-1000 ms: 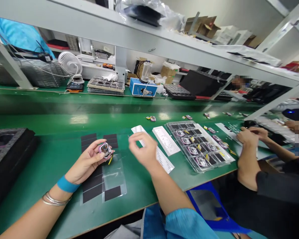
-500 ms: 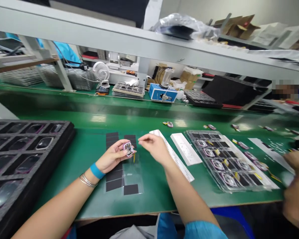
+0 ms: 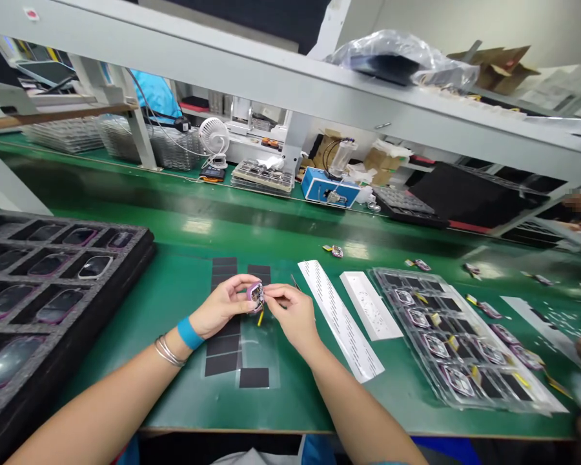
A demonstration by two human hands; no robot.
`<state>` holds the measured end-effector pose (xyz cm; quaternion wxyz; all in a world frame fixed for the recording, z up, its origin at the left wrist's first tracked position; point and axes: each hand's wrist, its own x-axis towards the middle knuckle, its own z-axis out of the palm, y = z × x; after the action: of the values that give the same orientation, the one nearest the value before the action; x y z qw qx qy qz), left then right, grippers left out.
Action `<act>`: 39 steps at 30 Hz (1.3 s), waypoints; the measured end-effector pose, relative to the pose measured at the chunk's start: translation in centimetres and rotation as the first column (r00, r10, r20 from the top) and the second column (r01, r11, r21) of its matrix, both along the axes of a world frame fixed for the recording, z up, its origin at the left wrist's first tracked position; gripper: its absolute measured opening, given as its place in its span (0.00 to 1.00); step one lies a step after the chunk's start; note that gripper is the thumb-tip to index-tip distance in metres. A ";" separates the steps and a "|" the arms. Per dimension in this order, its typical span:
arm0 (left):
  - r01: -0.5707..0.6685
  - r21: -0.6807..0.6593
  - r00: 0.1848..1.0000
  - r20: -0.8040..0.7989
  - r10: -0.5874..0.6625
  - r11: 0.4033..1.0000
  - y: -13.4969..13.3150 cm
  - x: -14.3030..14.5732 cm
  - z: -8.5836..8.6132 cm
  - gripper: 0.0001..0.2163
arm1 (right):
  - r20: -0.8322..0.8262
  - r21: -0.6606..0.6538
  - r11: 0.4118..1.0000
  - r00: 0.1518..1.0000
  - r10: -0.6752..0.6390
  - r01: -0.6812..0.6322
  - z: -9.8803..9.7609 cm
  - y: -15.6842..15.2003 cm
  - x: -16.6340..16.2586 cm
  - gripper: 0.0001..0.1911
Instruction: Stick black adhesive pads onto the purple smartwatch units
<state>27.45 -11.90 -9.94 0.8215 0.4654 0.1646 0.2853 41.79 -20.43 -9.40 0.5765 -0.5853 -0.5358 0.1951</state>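
Two hands meet above the counter (image 3: pixel 174 394) at one small gadget (image 3: pixel 255 296) with a purple frame. The left hand (image 3: pixel 217 310) pinches it between thumb and fingers, tilted so that its uncovered inside faces the right hand (image 3: pixel 295 320). The right hand's fingertips are bunched close together at the gadget's right edge; whether they pinch a part or merely press there, I cannot tell. A thin dark tool (image 3: pixel 295 282) pokes out behind those fingers, possibly held by them.

Work on this gadget looks unfinished: its inner parts lie bare, and a yellow tab (image 3: pixel 260 318) hangs loose just below the fingers of both hands. Underneath them, a clear sheet (image 3: pixel 259 345) bears black patches (image 3: pixel 223 364) in one column but few in the other, which suggests a batch partway along. Just right of the right fingers lies a white strip (image 3: pixel 336 316) with dark dashes, then a white box (image 3: pixel 368 300); farther right, a clear tray (image 3: pixel 413 363) holds several similar uncovered gadgets, apparently unfinished too. Well apart to the left of the left fingers, a foam tray (image 3: pixel 113 298) holds dark screens (image 3: pixel 61 303) in its pockets.
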 end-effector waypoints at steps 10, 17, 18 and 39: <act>-0.054 -0.130 0.998 -0.027 0.051 0.990 -0.2 0.0 0.7 0.17 | -0.058 -0.034 0.994 0.993 0.100 -0.102 -0.5 0.1 -0.2 0.08; -0.071 -0.136 0.997 -0.001 0.071 0.988 1.0 -0.6 0.6 0.17 | -0.724 -0.290 0.811 0.670 0.161 -0.509 -0.1 0.6 1.4 0.17; -0.064 -0.139 0.998 -0.005 0.064 0.988 1.2 -0.6 0.5 0.17 | -0.728 -0.273 0.839 0.671 0.141 -0.471 0.1 0.6 1.7 0.16; 0.144 -0.176 0.970 -0.172 -0.175 0.974 -0.3 0.4 0.8 0.11 | 0.175 0.003 0.996 0.981 0.084 -0.086 0.8 -0.3 1.2 0.12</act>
<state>27.82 -12.25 -9.11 0.8580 0.4334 0.2253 0.1591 43.02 -20.72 -8.56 0.5215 -0.5737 -0.6098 0.1644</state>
